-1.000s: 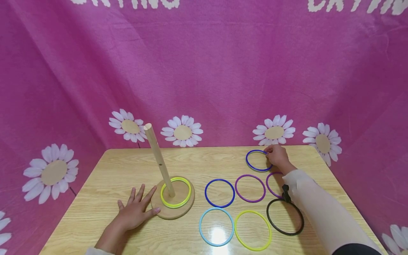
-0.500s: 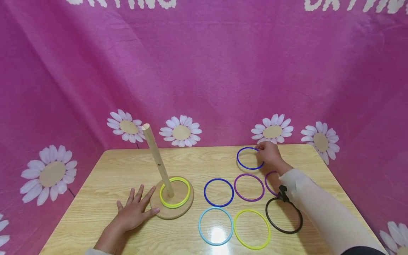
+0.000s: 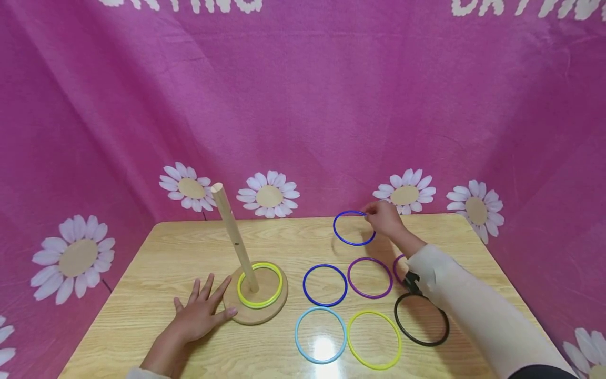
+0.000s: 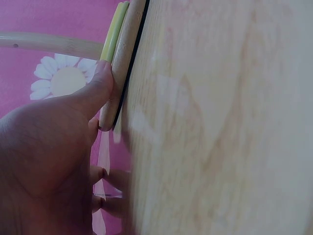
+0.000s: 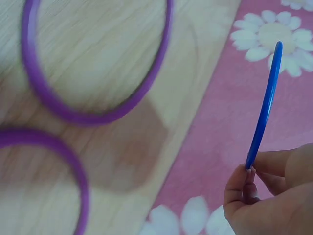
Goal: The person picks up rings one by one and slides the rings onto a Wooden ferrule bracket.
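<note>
Deep, glossy blue on the held ring (image 5: 265, 107), and there's a matching blue on the ring lying nearest the stand (image 3: 304, 286)! Two rings in purple (image 5: 93, 119), one in sky blue (image 3: 296, 335), one in bright yellow (image 3: 349, 337), one in black (image 3: 428, 345). Over on the peg (image 3: 234, 239), pale wood with small dark spots, yellow shows above lime green in the stacked rings (image 4: 110, 34). Light tan for the base (image 3: 255, 317); honey-coloured, streaky grain across the counter (image 3: 189, 242). And the cloth (image 3: 303, 105): magenta, printed with white-petalled, cream-centred daisies and white lettering! Cream on the right sleeve (image 3: 478, 310), black band beyond.
</note>
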A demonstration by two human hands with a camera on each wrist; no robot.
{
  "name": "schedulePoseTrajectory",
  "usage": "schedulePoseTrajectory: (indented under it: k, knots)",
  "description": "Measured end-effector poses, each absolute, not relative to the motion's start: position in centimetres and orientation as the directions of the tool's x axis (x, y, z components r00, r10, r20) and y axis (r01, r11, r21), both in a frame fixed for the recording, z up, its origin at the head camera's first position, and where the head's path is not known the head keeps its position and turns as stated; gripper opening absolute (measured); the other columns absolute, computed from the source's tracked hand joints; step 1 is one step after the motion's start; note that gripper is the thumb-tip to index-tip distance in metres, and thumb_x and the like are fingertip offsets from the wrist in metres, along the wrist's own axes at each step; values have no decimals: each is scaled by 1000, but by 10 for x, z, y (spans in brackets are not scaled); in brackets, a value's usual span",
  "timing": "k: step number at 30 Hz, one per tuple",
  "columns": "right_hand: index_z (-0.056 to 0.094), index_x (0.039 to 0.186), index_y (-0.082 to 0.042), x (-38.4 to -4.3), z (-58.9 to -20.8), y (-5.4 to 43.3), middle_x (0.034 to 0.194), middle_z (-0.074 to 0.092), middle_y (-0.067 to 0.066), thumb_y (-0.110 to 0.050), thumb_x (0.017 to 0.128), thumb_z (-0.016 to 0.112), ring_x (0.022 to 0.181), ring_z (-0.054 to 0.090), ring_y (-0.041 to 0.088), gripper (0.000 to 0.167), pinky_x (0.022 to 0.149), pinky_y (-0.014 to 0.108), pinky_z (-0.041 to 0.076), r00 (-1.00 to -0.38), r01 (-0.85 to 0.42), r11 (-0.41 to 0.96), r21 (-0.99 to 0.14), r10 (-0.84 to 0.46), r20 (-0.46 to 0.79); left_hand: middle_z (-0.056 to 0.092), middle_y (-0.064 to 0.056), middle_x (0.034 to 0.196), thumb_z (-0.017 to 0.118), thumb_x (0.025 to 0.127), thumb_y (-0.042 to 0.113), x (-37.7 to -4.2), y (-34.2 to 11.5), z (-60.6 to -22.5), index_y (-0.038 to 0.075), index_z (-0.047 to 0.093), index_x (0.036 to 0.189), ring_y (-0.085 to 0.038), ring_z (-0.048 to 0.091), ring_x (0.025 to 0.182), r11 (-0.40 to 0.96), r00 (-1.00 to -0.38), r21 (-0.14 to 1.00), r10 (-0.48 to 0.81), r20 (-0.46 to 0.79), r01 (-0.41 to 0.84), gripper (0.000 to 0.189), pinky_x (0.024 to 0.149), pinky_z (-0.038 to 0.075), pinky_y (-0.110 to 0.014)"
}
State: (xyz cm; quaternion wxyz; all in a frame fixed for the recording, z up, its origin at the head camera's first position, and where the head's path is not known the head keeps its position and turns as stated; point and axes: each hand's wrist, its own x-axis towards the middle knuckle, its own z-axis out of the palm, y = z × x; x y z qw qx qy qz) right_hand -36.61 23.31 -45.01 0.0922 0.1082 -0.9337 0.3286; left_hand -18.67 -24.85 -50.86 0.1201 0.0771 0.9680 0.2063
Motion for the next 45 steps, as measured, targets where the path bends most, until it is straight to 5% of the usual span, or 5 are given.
schedulePoseTrajectory:
  k: [12,30,45]
  knots:
    - [76,106,6,-352,-419,186,96,76,21,5,88,62,90,69,30,23,75,32,52,-946,-318,679,-661,-185,265,7,-26,170,53,96,71,-188,-250,-513,27,26,165,-58,-6,152,901,-964,420,201,-175,111,86,94,-10,-93]
    - [75,111,4,-331,-366,127,104,76,22,2,95,66,97,72,34,19,81,38,57,-931,-363,541,-759,-237,276,7,-26,171,50,94,76,-188,-251,-518,33,25,165,-58,-5,153,896,-967,426,207,-148,127,87,95,-12,-92]
    - [77,108,-1,-315,-318,87,90,76,10,0,93,70,76,63,17,16,64,25,45,-899,-437,424,-793,-223,376,4,-25,171,52,96,72,-188,-250,-513,27,24,166,-58,-8,152,905,-961,414,195,-197,99,88,95,-11,-92]
